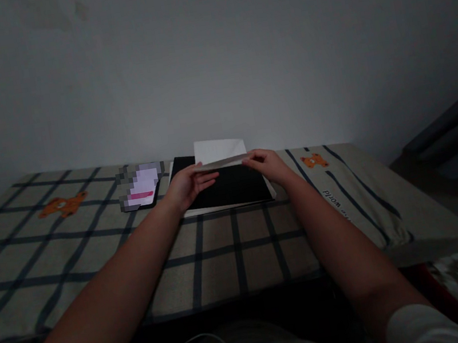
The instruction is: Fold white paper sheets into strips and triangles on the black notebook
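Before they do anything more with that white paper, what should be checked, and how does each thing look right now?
1. Left hand grips the white paper at its left end: ok.
2. Right hand pinches the paper's right end: ok.
3. Paper is lifted, its fold edge level between both hands: ok.
4. Black board lies flat under the hands on the checked cloth: ok.
5. Phone lies left of the board, apart from the paper: ok.
6. Whether the crease is sharp: cannot tell, the picture is too dim.
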`<move>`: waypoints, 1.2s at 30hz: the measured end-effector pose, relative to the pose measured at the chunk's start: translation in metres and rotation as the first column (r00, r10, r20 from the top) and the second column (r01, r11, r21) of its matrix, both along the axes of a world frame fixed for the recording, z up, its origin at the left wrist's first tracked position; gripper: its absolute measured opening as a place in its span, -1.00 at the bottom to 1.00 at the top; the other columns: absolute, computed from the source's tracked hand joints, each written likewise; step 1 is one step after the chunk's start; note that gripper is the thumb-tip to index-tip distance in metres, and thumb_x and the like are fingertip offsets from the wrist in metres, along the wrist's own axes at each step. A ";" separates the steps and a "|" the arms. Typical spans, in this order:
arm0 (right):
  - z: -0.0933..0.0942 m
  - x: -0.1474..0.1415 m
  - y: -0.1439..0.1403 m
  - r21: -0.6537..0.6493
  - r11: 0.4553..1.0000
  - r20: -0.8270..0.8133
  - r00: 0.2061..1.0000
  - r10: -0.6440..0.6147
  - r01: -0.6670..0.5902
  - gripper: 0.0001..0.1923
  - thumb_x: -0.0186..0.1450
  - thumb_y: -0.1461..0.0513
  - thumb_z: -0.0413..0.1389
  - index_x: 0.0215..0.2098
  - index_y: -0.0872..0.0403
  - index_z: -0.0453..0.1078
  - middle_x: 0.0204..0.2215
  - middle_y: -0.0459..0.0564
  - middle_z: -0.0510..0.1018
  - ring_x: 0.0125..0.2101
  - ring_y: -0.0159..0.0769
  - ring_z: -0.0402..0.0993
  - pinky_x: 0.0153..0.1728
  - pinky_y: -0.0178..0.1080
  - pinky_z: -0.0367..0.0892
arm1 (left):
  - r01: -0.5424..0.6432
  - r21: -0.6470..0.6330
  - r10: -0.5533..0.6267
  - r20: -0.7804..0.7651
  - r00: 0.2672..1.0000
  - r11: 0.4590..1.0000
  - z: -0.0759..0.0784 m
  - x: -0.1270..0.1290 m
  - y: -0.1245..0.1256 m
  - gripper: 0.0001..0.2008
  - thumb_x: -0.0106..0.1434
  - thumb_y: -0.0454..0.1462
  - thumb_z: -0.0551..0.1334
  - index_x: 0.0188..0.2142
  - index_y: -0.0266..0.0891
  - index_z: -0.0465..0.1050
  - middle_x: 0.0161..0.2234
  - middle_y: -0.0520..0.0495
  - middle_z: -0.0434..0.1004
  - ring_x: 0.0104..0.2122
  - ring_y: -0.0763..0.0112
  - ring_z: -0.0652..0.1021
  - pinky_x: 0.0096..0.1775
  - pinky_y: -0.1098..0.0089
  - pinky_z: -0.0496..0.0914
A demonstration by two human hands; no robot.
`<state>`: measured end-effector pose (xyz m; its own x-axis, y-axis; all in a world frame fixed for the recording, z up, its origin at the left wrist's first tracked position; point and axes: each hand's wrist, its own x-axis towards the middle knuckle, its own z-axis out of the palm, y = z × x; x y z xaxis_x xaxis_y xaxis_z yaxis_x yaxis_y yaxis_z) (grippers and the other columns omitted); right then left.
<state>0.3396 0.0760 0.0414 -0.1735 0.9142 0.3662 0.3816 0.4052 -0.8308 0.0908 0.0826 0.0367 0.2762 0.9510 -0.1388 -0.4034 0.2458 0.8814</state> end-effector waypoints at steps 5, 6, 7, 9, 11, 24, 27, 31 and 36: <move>-0.002 -0.007 0.000 -0.175 0.984 -0.226 0.974 0.006 -0.046 -0.75 0.17 0.09 0.20 -0.53 0.07 0.33 -0.50 -0.06 0.52 -0.38 -0.34 0.48 -0.25 -0.22 0.35 | 0.021 0.050 -0.021 -0.009 1.000 0.999 -0.001 0.000 0.000 -0.73 0.19 -0.33 0.13 -0.16 -0.37 0.50 -0.22 -0.22 0.60 -0.28 0.28 0.62 -0.30 0.39 0.51; -0.004 -0.009 0.000 -0.205 0.977 -0.273 0.962 -0.004 -0.054 -0.76 0.16 0.11 0.21 -0.53 0.07 0.31 -0.51 -0.07 0.52 -0.38 -0.34 0.49 -0.25 -0.23 0.37 | 0.020 0.064 -0.019 -0.015 1.000 0.998 -0.001 0.000 -0.001 -0.73 0.21 -0.30 0.13 -0.15 -0.36 0.49 -0.21 -0.22 0.60 -0.28 0.27 0.62 -0.29 0.38 0.51; -0.005 -0.011 0.001 -0.233 0.971 -0.310 0.951 -0.020 -0.055 -0.76 0.16 0.13 0.21 -0.53 0.07 0.30 -0.53 -0.08 0.51 -0.40 -0.36 0.50 -0.26 -0.24 0.38 | 0.019 0.076 -0.018 -0.018 1.000 0.997 -0.001 0.001 -0.001 -0.72 0.24 -0.26 0.12 -0.14 -0.36 0.49 -0.20 -0.22 0.59 -0.27 0.26 0.62 -0.28 0.36 0.50; -0.008 -0.016 0.002 -0.266 0.962 -0.370 0.928 -0.043 -0.062 -0.75 0.15 0.15 0.22 -0.54 0.06 0.26 -0.57 -0.11 0.47 -0.43 -0.38 0.51 -0.27 -0.27 0.39 | 0.027 0.095 -0.025 -0.020 0.999 0.995 0.001 0.001 -0.001 -0.62 0.30 -0.10 0.07 -0.13 -0.35 0.48 -0.17 -0.25 0.58 -0.24 0.22 0.61 -0.26 0.31 0.50; -0.011 -0.022 0.003 -0.273 0.958 -0.426 0.904 -0.039 -0.088 -0.71 0.14 0.15 0.23 -0.56 0.06 0.22 -0.60 -0.15 0.44 -0.43 -0.40 0.52 -0.28 -0.29 0.40 | 0.048 0.111 -0.046 -0.019 0.999 0.993 0.001 0.003 -0.002 -0.44 0.31 0.08 -0.02 -0.12 -0.34 0.47 -0.12 -0.29 0.56 -0.19 0.14 0.60 -0.26 0.26 0.50; -0.013 -0.030 0.001 -0.275 0.940 -0.537 0.843 0.026 -0.204 -0.65 0.06 0.08 0.30 -0.52 0.07 0.24 -0.55 -0.14 0.49 -0.41 -0.41 0.54 -0.32 -0.35 0.41 | 0.017 0.471 0.031 -0.096 0.995 0.882 -0.016 0.011 -0.009 -0.30 -0.21 0.06 0.46 -0.15 -0.32 0.46 -0.12 -0.24 0.53 -0.06 0.07 0.50 -0.12 0.13 0.50; -0.012 -0.030 -0.001 -0.292 0.930 -0.543 0.839 0.031 -0.223 -0.67 0.05 0.09 0.31 -0.52 0.08 0.27 -0.54 -0.15 0.48 -0.39 -0.41 0.54 -0.27 -0.32 0.42 | -0.058 0.382 0.119 -0.139 0.983 0.922 -0.009 0.015 -0.014 -0.54 -0.09 -0.12 0.47 -0.23 -0.33 0.49 -0.21 -0.16 0.57 -0.12 0.20 0.54 -0.06 0.20 0.48; -0.013 -0.032 -0.004 -0.305 0.921 -0.524 0.850 0.053 -0.245 -0.73 0.04 0.12 0.31 -0.45 0.10 0.37 -0.45 -0.10 0.51 -0.35 -0.41 0.53 -0.20 -0.30 0.42 | -0.173 0.295 0.200 -0.064 0.978 0.940 -0.003 0.017 -0.015 -0.70 0.10 -0.22 0.36 -0.20 -0.34 0.49 -0.14 -0.16 0.57 -0.08 0.25 0.54 -0.05 0.23 0.50; -0.015 -0.034 -0.005 -0.318 0.911 -0.487 0.870 0.080 -0.262 -0.71 0.03 0.14 0.32 -0.39 0.10 0.38 -0.42 -0.11 0.51 -0.38 -0.42 0.51 -0.26 -0.31 0.43 | -0.224 0.221 0.230 -0.004 0.973 0.949 0.000 0.014 -0.012 -0.75 0.15 -0.26 0.34 -0.17 -0.29 0.48 -0.11 -0.14 0.57 -0.11 0.29 0.56 -0.05 0.24 0.50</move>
<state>0.3052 0.0707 0.0264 -0.2369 0.9672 0.0918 -0.1219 0.0642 -0.9905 0.1051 0.0710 0.0367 0.0486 0.9961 0.0736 -0.3993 -0.0482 0.9156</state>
